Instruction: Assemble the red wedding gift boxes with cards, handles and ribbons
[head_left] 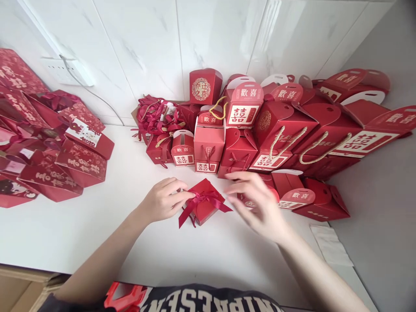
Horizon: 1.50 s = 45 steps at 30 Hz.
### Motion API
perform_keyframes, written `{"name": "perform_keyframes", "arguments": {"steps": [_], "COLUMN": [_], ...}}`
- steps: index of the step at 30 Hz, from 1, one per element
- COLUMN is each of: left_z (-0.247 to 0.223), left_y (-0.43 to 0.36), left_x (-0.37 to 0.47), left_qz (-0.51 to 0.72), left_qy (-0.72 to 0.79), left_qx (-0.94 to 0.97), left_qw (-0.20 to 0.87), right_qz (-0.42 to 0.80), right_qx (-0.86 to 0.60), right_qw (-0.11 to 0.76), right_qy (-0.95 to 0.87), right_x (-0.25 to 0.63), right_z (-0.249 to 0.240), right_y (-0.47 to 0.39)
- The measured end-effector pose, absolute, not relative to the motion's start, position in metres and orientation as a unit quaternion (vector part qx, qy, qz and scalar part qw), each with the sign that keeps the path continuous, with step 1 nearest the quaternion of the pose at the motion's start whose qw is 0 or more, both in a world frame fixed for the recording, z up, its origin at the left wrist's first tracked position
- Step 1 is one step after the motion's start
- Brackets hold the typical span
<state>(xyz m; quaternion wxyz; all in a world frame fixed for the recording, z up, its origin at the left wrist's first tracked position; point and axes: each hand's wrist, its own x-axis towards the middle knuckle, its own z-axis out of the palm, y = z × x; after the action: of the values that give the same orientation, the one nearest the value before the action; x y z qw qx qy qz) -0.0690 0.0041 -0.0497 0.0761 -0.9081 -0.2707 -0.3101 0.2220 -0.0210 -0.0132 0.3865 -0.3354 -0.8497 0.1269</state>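
A small red gift box [204, 211] sits on the white table in front of me, turned cornerwise. A dark red satin ribbon [211, 198] is tied in a bow over its top, with one tail hanging down the left side and the other reaching right. At the bow's left side, my left hand [165, 200] pinches the ribbon between thumb and fingers. My right hand [256, 203] is raised to the right of the box, apart from it, fingers spread with nothing in them; it is slightly blurred.
Many red gift boxes [209, 138] are stacked along the tiled wall, some with rope handles. A heap of red ribbons [159, 115] lies at their left end. More red boxes [81, 162] cover the table's left side. A white tissue [329, 245] lies at right.
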Motion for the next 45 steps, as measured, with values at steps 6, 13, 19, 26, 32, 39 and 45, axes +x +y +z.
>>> {"name": "perform_keyframes", "arguments": {"steps": [6, 13, 19, 26, 32, 39, 45], "left_z": [-0.045, -0.043, -0.039, -0.060, -0.067, -0.054, -0.035], "left_y": [0.008, 0.004, -0.002, -0.008, -0.004, -0.003, -0.002], "left_x": [-0.070, -0.067, -0.056, -0.051, -0.055, -0.059, -0.053], "left_qz": [-0.316, -0.343, -0.329, -0.399, -0.363, -0.245, -0.172], "left_qy": [-0.266, -0.274, -0.262, -0.281, -0.289, -0.306, -0.297], "left_qx": [-0.909, -0.898, -0.907, -0.869, -0.879, -0.906, -0.930], "left_qw": [0.058, 0.032, 0.026, 0.083, 0.110, 0.157, 0.134], "right_qz": [0.214, 0.249, 0.258, 0.248, 0.249, 0.255, 0.256], "right_qx": [-0.325, -0.344, -0.337, -0.342, -0.349, -0.351, -0.349], "right_qw": [0.295, 0.284, 0.277, 0.278, 0.280, 0.281, 0.281], "right_qy": [-0.873, -0.860, -0.862, -0.863, -0.859, -0.856, -0.856], "right_x": [0.196, 0.196, 0.198, 0.200, 0.201, 0.201, 0.202], "right_z": [-0.040, -0.050, -0.051, -0.048, -0.048, -0.050, -0.050], "right_y": [-0.004, 0.004, 0.006, 0.007, 0.007, 0.006, 0.006]}}
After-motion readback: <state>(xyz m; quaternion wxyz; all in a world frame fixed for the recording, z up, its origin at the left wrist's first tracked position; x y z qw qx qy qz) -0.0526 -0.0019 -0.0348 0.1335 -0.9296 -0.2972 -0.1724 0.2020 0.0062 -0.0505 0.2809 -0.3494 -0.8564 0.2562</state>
